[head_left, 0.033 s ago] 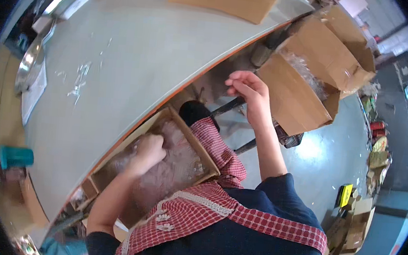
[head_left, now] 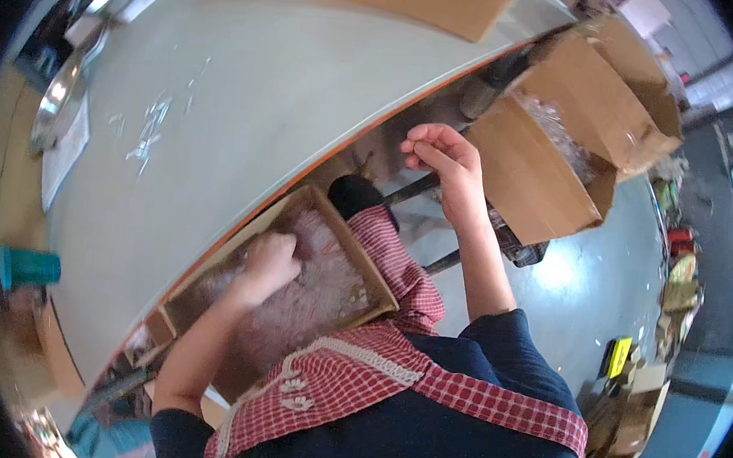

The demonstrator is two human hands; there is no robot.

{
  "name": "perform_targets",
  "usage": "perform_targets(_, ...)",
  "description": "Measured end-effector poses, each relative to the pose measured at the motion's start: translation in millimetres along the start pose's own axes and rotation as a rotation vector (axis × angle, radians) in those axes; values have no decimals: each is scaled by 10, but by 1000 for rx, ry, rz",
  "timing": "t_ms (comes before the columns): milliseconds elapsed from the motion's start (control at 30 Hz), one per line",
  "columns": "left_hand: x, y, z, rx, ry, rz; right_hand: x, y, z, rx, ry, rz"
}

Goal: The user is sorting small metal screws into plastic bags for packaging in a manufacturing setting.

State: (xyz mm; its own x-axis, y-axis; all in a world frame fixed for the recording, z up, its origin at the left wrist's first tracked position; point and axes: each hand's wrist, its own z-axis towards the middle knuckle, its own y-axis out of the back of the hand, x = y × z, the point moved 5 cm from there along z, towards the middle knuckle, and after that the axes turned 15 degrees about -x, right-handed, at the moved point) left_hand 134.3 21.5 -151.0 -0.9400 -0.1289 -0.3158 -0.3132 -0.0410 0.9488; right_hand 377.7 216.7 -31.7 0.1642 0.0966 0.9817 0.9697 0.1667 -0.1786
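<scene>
A cardboard box rests at my lap beside the table edge, with many small clear, slightly pinkish pieces inside. My left hand is down in this box, its fingers curled closed at the pieces. What it grips, if anything, is hidden. Out to the right, past the box, my right hand is raised in the air with thumb and fingertips together. Anything between those fingertips is too small to make out.
Several thin clear pieces lie on the grey table. An open carton of clear pieces stands right of my right hand. Another carton sits at the table's far side. A green cup is at far left.
The view has shifted slightly, so the table and cartons appear a little to the right. Both hands keep nearly the same pose.
</scene>
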Motion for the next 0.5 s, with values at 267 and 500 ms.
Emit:
perform_targets(267, -75, 1120, -420, -261, 246, -790, 61, -1064, -450, 510, 132, -182)
perform_targets(500, -70, 1468, -838, -414, 129, -1118, -38, -1747, -996, 1035, -128, -196)
